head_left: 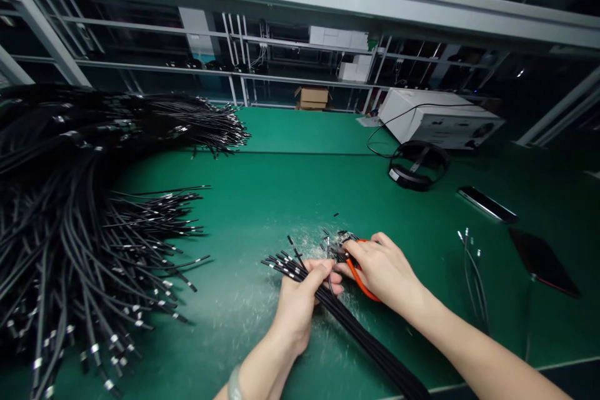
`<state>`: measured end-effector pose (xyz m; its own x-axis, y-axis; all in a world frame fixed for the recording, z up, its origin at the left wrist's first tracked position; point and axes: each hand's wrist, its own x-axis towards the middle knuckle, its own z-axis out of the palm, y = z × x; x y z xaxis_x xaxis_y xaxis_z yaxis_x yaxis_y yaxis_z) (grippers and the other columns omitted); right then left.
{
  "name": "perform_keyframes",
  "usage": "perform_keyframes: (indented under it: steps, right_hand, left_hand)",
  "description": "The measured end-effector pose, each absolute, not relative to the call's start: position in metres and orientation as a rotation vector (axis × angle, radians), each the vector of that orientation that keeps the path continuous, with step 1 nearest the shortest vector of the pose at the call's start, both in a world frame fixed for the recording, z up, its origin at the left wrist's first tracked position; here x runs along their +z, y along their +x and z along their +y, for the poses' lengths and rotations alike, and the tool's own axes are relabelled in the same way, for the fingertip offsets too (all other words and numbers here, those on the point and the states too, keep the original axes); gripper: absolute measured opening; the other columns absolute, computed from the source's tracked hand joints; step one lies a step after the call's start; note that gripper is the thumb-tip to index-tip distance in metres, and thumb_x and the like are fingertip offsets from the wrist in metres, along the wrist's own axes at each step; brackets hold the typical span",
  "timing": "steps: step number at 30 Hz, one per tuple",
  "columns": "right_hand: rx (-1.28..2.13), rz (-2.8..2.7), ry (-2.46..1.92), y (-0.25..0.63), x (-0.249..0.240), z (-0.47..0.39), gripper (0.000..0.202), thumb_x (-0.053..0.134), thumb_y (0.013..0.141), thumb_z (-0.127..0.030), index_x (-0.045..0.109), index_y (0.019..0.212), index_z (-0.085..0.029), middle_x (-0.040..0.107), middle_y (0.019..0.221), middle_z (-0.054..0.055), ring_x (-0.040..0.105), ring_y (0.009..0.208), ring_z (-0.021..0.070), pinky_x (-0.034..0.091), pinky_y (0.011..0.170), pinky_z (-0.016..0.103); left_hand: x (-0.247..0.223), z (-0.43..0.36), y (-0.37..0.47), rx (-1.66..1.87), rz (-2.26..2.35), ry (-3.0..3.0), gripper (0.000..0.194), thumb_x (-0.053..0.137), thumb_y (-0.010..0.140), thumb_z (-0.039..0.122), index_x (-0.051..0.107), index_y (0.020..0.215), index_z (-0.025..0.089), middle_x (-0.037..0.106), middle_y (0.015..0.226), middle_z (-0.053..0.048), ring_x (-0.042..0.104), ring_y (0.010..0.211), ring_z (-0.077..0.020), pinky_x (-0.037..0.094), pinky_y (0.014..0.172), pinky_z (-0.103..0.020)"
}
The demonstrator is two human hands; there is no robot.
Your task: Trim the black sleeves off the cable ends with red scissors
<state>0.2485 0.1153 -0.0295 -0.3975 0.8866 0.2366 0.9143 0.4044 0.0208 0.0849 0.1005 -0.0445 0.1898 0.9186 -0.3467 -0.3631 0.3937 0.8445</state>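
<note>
My left hand point(302, 297) is closed around a bundle of black cables point(360, 331), whose ends with whitish bands fan out to the left. One cable end stands apart from the bundle between my thumb and fingers. My right hand point(382, 265) is wrapped round a cutting tool with orange handles point(360, 278), which looks like pliers or cutters. Its head is mostly hidden by my fingers and lies close to the separated cable end. Under both hands, short black offcuts point(344, 237) and pale strands are scattered over the green mat point(244, 319).
A large heap of black cables point(84, 200) covers the left side. Toward the right stand a white box-shaped device point(435, 119) and a black ring-shaped object point(417, 165). Nearer lie a phone point(487, 203), a few loose cables point(475, 281) and a dark flat object point(544, 260).
</note>
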Motion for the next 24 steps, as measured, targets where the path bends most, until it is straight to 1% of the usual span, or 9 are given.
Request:
perform_keyframes:
  steps: [6,11,19,24]
  right_hand:
    - [-0.415,-2.455,-1.604,0.244,-0.026,0.12,0.014,0.053,0.085,-0.029,0.055,0.078,-0.018,0.064,0.064,0.003,0.057,0.059,0.017,0.023,0.067,0.031]
    - [-0.43,-2.515,-1.558,0.245,-0.024,0.12,0.02,0.046,0.089,-0.026,0.055,0.073,-0.018,0.064,0.06,0.003,0.055,0.054,0.0155,0.022,0.066,0.031]
    - [-0.362,-2.612,-1.547,0.252,-0.015,0.122,0.025,0.045,0.089,-0.036,0.055,0.073,-0.019,0.067,0.06,0.004,0.055,0.048,0.0143,0.024,0.064,0.031]
    - [-0.36,-2.658,-1.584,0.254,-0.019,0.127,0.029,0.043,0.089,-0.04,0.057,0.072,-0.021,0.064,0.052,0.003,0.055,0.046,0.0156,0.026,0.062,0.03]
  left_hand:
    - [-0.043,0.1,0.084,1.011,0.975,0.697,0.018,0.065,0.075,0.031,0.067,0.08,0.014,0.067,0.063,-0.002,0.061,0.055,-0.0115,0.046,0.054,-0.022]
    - [-0.044,0.102,0.085,1.019,0.989,0.696,0.018,0.067,0.073,0.031,0.066,0.078,0.014,0.068,0.062,-0.002,0.061,0.054,-0.0119,0.046,0.055,-0.022]
    - [-0.046,0.102,0.085,1.012,0.969,0.696,0.019,0.066,0.074,0.032,0.065,0.081,0.014,0.067,0.063,-0.001,0.06,0.055,-0.0109,0.045,0.057,-0.022]
    - [-0.049,0.102,0.086,0.992,0.987,0.713,0.021,0.065,0.074,0.033,0.066,0.082,0.014,0.067,0.064,-0.002,0.06,0.057,-0.011,0.044,0.057,-0.022]
